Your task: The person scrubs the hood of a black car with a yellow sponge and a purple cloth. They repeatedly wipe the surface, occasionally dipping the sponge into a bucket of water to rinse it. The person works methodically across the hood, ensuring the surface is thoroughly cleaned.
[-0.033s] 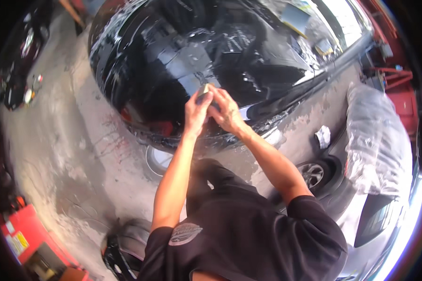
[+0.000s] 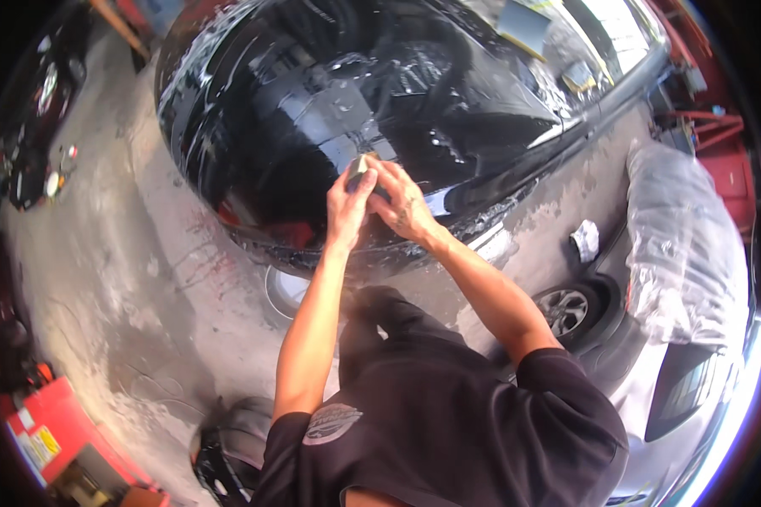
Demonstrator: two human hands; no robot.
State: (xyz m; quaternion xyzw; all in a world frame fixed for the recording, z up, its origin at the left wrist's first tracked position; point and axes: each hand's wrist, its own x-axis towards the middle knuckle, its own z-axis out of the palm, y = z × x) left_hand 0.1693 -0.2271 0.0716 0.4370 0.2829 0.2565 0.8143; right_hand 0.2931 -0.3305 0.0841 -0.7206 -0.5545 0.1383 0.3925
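Observation:
Both of my hands meet over the wet, glossy black car panel (image 2: 262, 160), close to its near edge. Between them is a small block (image 2: 360, 171), pale yellowish on one face and dark on another. My left hand (image 2: 347, 209) is closed on the block's left side, thumb along it. My right hand (image 2: 406, 203) grips it from the right, its fingers bent over the top. The palms hide part of the block. Whether it touches the paint cannot be made out. Whitish wet streaks and bright reflections cover the panel.
A grey sheet (image 2: 522, 29) and a small yellowish-grey block (image 2: 578, 78) lie on the car at upper right. A round white-rimmed object (image 2: 284, 291) sits below the car's near edge. Right are crumpled white material (image 2: 584, 241), a wheel (image 2: 564, 311) and a plastic-covered object (image 2: 681, 245). Red equipment (image 2: 55, 431) stands lower left.
The hands and block have shifted very slightly down and left in view, still together. The surroundings have also shifted a little in the picture.

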